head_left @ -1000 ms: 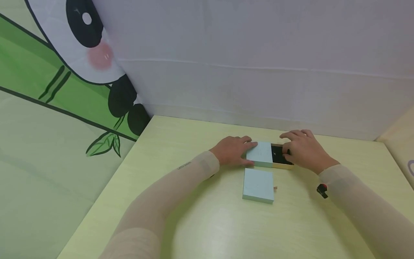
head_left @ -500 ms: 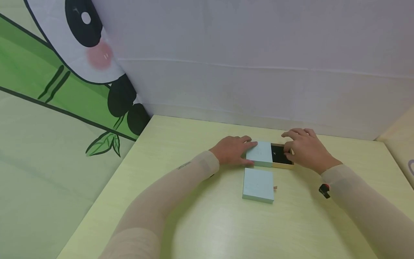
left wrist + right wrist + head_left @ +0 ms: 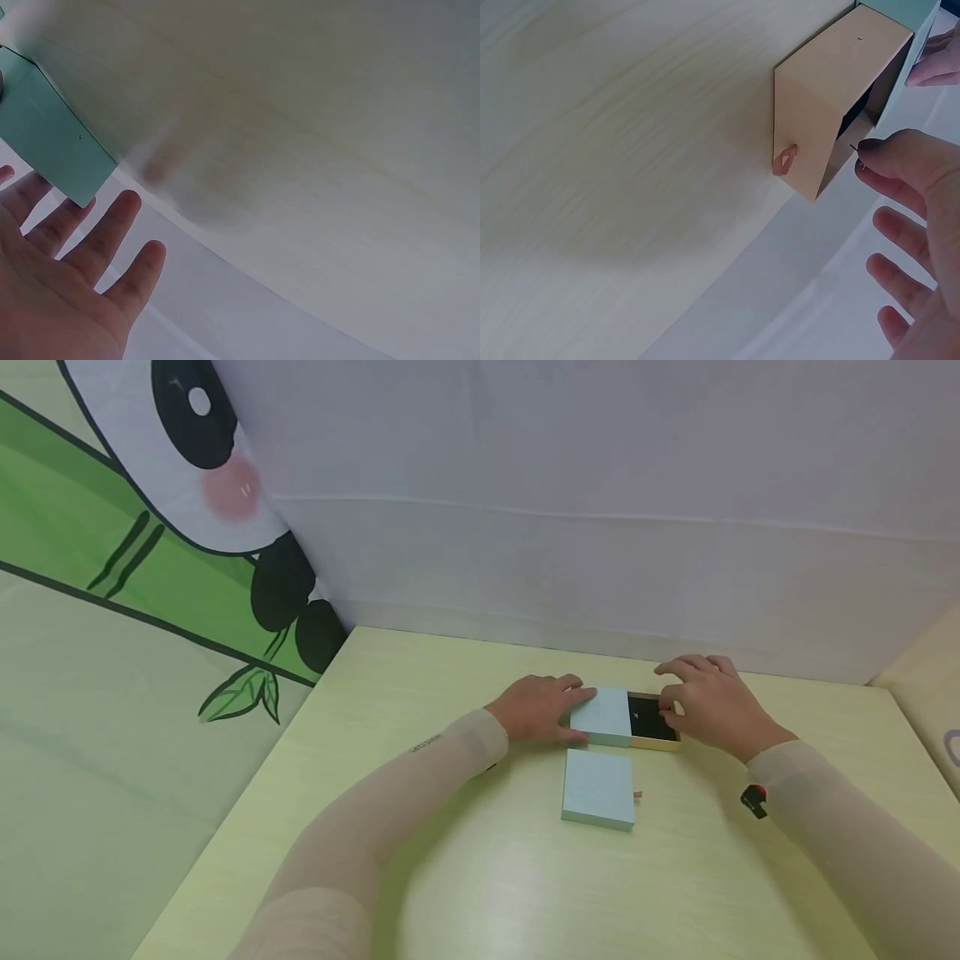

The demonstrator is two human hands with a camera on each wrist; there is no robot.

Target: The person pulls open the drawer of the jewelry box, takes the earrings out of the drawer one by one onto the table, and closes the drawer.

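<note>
A pale blue-green sliding jewellery box (image 3: 602,713) lies near the table's back edge, its peach drawer (image 3: 810,112) pulled partway out to the right. On the drawer's black insert (image 3: 647,717) glints a tiny bright piece. My left hand (image 3: 536,710) holds the box's sleeve at its left end, thumb at the near side and fingers on the top and far side. Above the drawer's right end, my right hand (image 3: 712,708) pinches a tiny thin metal piece, seemingly an earring (image 3: 854,147), between thumb and index finger. Its other fingers are spread loosely. The fingertips hide most of the earring.
A second pale blue box (image 3: 597,789), closed, lies in front of the first with a small ribbon tab (image 3: 638,795) on its right. The light wooden table (image 3: 487,877) meets a pale cloth wall (image 3: 570,577) behind. A ribbon loop (image 3: 785,160) hangs from the drawer's end.
My right hand has shifted slightly up and right, showing a little more of the black insert. The left hand and both boxes stay in place.
</note>
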